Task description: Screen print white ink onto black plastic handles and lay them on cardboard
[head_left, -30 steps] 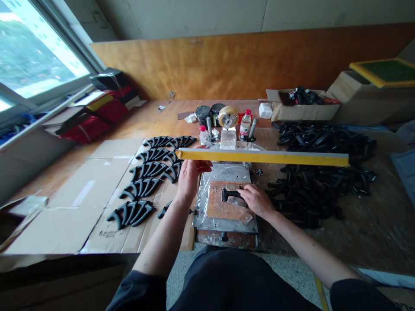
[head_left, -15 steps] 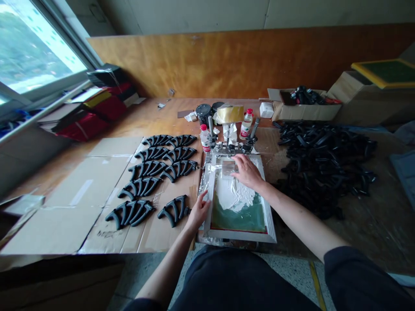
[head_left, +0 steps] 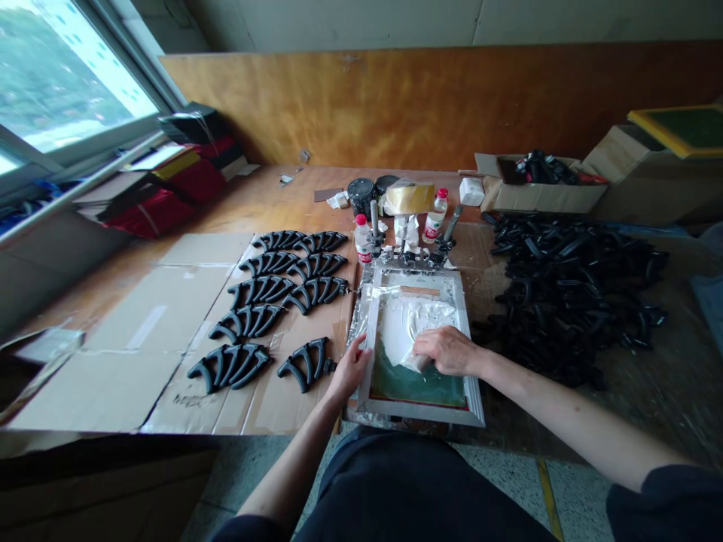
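White paste [head_left: 404, 327] sits under the right hand [head_left: 449, 351]; left hand [head_left: 351, 369] touches the frame [head_left: 418, 411].

Bright window [head_left: 62, 83], plywood wall panel [head_left: 395, 105], wooden workbench [head_left: 271, 199], speckled terrazzo floor [head_left: 248, 482]

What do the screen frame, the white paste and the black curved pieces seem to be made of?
The screen frame looks like aluminium: dull silver, straight metal bars. The white paste seems a thick ink, matte and ridged where spread. The black curved pieces look like moulded plastic with a satin sheen, though rubber is possible.
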The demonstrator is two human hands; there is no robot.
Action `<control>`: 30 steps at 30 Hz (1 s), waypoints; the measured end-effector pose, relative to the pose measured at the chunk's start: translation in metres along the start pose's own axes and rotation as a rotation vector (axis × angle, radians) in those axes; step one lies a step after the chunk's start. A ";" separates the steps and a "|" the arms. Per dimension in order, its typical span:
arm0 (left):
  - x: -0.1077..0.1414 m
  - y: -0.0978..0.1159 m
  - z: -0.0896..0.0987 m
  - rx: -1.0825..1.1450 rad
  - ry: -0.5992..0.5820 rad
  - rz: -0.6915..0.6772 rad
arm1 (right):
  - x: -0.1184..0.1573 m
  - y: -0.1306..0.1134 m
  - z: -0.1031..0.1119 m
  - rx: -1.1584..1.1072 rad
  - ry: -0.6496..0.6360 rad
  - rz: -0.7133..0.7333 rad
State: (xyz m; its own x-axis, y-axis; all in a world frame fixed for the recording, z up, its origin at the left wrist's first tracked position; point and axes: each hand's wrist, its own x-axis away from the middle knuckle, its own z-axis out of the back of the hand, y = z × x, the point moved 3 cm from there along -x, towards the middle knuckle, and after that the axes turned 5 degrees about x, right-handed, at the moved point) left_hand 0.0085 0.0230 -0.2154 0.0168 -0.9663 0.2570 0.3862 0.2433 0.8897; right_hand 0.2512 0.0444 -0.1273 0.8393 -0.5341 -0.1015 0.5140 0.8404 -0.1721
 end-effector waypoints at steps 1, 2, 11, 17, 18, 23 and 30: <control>0.000 0.001 0.001 -0.002 -0.001 0.001 | -0.003 0.002 0.000 -0.011 0.033 -0.041; 0.001 0.003 0.001 -0.003 -0.005 0.006 | -0.006 0.004 0.000 -0.008 0.080 -0.087; 0.007 0.015 0.005 0.060 -0.020 0.058 | 0.002 -0.009 -0.009 -0.035 0.174 -0.093; 0.022 0.055 0.019 0.220 -0.086 0.061 | -0.052 0.038 0.050 -0.020 0.317 -0.428; 0.025 0.067 0.023 0.266 -0.089 0.053 | -0.050 0.051 0.062 -0.029 0.354 -0.478; 0.022 0.133 0.040 0.425 0.012 -0.080 | 0.035 0.122 0.084 -0.083 0.675 -0.913; -0.012 0.196 0.029 0.765 0.067 -0.350 | 0.054 0.064 -0.026 -0.097 0.381 -0.799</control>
State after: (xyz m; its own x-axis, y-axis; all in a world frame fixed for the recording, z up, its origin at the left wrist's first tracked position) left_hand 0.0571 0.0844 -0.0332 0.0768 -0.9936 -0.0824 -0.3518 -0.1044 0.9302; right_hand 0.3253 0.0667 -0.1691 0.1116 -0.9664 -0.2317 0.8890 0.2013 -0.4114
